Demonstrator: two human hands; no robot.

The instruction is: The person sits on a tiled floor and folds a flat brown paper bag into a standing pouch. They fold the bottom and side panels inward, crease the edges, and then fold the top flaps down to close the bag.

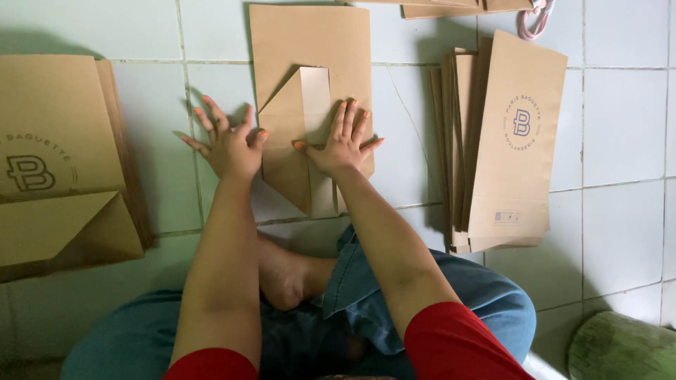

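Both hands — left hand (pixel 229 144) and right hand (pixel 341 144), fingers spread flat — press the paper bag (pixel 310 49)'s folded flap; uneven pressure could skew the crease.

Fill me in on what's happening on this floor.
A person sits cross-legged on the pale green tiled floor, pressing a flat brown paper bag whose bottom end is folded into angled flaps. The right hand lies flat on the fold; the left hand rests at its left edge. Stacks of similar bags lie either side.
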